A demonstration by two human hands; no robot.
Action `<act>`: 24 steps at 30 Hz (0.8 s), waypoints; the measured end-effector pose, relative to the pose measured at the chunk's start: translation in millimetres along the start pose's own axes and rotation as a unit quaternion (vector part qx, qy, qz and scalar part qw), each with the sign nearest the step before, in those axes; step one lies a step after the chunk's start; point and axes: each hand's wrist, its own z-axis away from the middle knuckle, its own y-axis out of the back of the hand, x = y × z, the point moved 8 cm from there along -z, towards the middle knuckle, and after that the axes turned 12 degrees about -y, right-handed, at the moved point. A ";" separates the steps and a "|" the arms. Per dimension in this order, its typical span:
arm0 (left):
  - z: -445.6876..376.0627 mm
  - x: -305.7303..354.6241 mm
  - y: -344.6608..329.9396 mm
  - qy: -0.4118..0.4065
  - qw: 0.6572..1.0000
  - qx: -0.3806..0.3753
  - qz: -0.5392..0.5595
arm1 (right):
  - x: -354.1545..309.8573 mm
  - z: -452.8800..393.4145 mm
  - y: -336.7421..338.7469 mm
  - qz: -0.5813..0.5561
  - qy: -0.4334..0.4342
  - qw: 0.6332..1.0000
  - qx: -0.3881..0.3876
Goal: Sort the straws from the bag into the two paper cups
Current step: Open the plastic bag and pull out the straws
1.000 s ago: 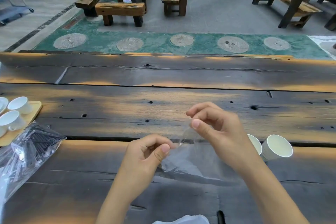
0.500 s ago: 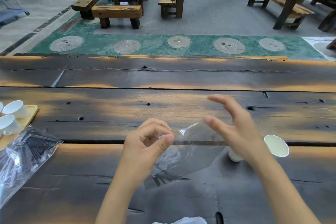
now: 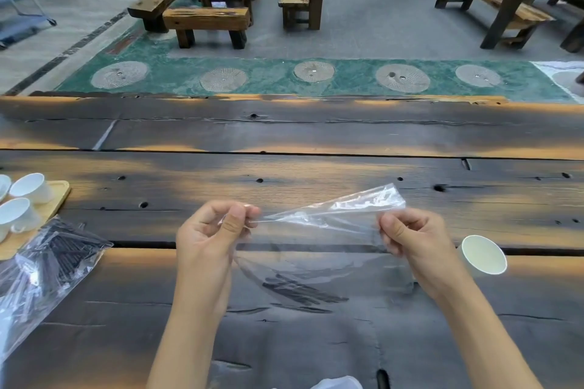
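A clear plastic bag (image 3: 319, 230) is stretched between my hands above the dark wooden table (image 3: 316, 136). My left hand (image 3: 211, 230) pinches its left edge and my right hand (image 3: 410, 237) pinches its right edge. The bag looks empty; dark streaks under it seem to be its shadow. One white paper cup (image 3: 482, 254) lies tipped just right of my right hand; the second cup is hidden behind that hand. Another clear bag full of black straws (image 3: 47, 265) lies at the left edge of the table.
A wooden tray (image 3: 47, 208) with white ceramic cups (image 3: 31, 188) sits at the far left. Something white (image 3: 338, 384) pokes in at the table's near edge. Benches and tables stand on the floor beyond the far edge.
My right hand moved right and closed on the bag's other edge, so the bag is now pulled wide between both hands. One paper cup has become hidden behind the right hand.
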 end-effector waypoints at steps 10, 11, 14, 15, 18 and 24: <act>-3.2 25.9 -16.6 -0.214 0.861 -0.067 -0.457 | -15.1 8.5 -19.6 0.039 -0.002 0.999 -0.030; -0.8 27.0 -28.5 -0.258 0.821 -0.109 -0.498 | -15.7 9.4 -22.0 0.038 -0.005 0.999 -0.032; 3.9 18.6 -56.8 -0.297 0.778 -0.216 -0.509 | -17.0 10.8 -29.6 0.050 -0.005 0.998 -0.037; 5.1 16.5 -64.1 -0.306 0.771 -0.237 -0.506 | -17.4 11.4 -31.8 0.051 -0.003 0.998 -0.039; 6.8 14.5 -78.7 -0.352 0.749 -0.246 -0.505 | -14.9 12.4 -34.0 0.069 -0.003 0.997 -0.046; -7.3 14.7 -78.5 -0.322 0.808 -0.233 -0.435 | -14.4 16.6 -32.2 0.115 0.008 0.992 -0.041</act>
